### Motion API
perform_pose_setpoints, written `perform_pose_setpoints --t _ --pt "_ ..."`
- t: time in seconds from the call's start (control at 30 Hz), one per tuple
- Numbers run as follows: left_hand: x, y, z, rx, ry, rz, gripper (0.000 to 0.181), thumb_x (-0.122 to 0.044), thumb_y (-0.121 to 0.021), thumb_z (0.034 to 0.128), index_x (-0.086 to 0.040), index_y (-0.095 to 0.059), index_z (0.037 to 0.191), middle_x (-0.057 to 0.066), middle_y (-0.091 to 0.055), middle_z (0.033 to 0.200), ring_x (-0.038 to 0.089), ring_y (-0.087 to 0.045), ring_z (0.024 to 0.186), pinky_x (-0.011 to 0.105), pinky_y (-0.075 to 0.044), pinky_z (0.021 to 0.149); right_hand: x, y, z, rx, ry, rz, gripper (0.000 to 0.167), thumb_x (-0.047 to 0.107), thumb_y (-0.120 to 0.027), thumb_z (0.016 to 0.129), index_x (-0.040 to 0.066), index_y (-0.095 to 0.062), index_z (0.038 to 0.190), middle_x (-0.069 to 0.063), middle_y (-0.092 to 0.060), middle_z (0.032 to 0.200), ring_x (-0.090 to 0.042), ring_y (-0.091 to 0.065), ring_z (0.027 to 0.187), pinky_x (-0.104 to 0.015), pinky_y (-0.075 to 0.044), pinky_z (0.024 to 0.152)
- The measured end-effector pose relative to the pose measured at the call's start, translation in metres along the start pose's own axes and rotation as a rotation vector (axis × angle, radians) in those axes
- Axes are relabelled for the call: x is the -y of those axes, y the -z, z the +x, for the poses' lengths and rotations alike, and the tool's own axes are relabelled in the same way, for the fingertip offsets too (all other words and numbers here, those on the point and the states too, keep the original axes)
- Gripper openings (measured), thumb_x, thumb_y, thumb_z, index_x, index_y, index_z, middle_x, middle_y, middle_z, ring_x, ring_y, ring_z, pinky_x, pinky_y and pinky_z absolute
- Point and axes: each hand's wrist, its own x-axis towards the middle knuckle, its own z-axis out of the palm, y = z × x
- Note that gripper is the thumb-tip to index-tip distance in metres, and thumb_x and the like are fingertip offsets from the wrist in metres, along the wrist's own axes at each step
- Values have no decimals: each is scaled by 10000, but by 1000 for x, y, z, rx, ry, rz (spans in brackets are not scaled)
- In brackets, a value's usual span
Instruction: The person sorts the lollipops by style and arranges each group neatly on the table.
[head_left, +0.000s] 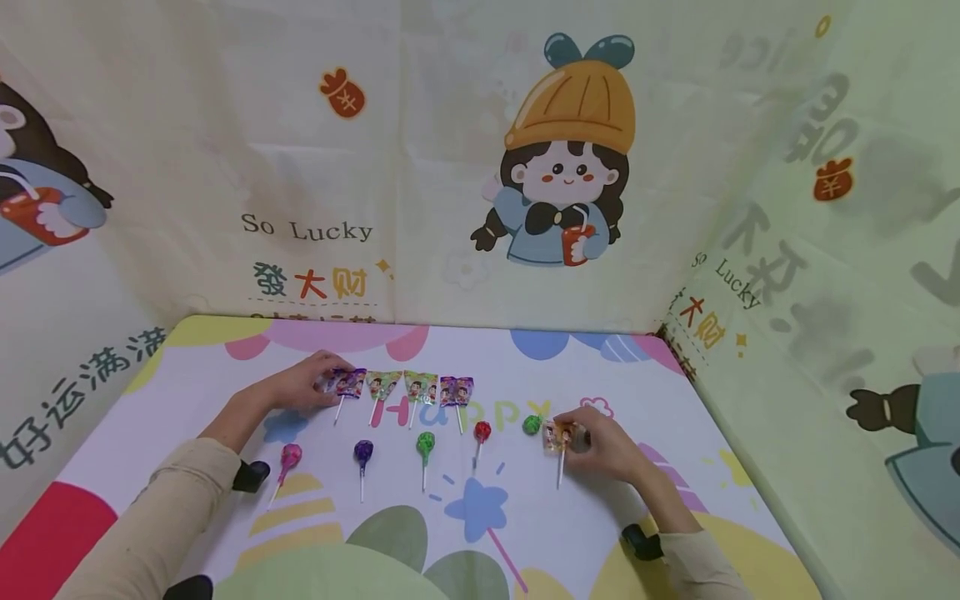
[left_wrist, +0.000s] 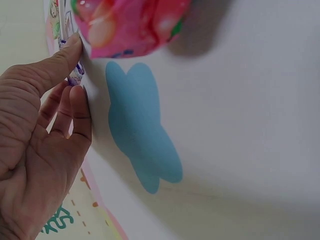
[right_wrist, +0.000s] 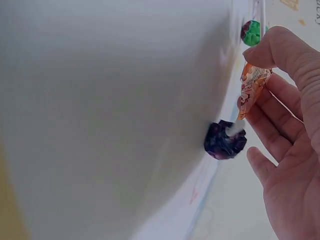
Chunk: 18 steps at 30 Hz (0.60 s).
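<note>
At the left end of a row of flat-wrapped lollipops, my left hand (head_left: 307, 382) pinches the edge of a purple-wrapped lollipop (head_left: 350, 382). In the left wrist view its thumb and fingertips meet at that wrapper, mostly hidden. To the right of the row, my right hand (head_left: 603, 446) holds an orange-wrapped lollipop (head_left: 558, 436) between thumb and fingers, stick pointing toward me. A green round lollipop (head_left: 532, 425) lies just left of it. Close to the right fingers in the right wrist view is a dark purple round lollipop (right_wrist: 225, 141), which the hand hides in the head view.
Along the row lie two green-wrapped lollipops (head_left: 384, 384) and another purple-wrapped one (head_left: 457, 391). Nearer me are pink (head_left: 290, 455), purple (head_left: 363, 452), green (head_left: 426, 443) and red (head_left: 482, 431) round lollipops. Printed cloth walls (head_left: 435, 167) border the table (head_left: 300, 550).
</note>
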Motion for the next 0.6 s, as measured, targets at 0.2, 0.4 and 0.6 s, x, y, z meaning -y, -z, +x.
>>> perform_pose_setpoints --t 0.2,0.4,0.6 --pt "1 1 0 -2 -5 -3 533 -171 -750 940 -82 -535 1420 247 -394 1428 382 -513 1153 549 -513 974 1 7 0 -25 20 -22 518 28 -827 731 50 -697 1232 -52 -704 1179 -212 -597 1018 -417 -520 914" --pt "1 0 1 -6 -6 -8 530 -168 -746 943 -85 -534 1422 241 -398 1420 382 -506 1161 548 -512 977 4 13 0 -29 9 13 512 -8 -813 744 54 -693 1238 -83 -693 1220 -403 -555 1286 -614 -338 1138" --pt "-2 0 -1 -8 -15 -13 527 -163 -753 938 -77 -541 1413 244 -405 1413 395 -503 1172 561 -504 987 8 17 3 -27 20 29 500 -22 -801 756 69 -687 1234 -52 -699 1159 -478 -503 1336 -650 -247 1168"
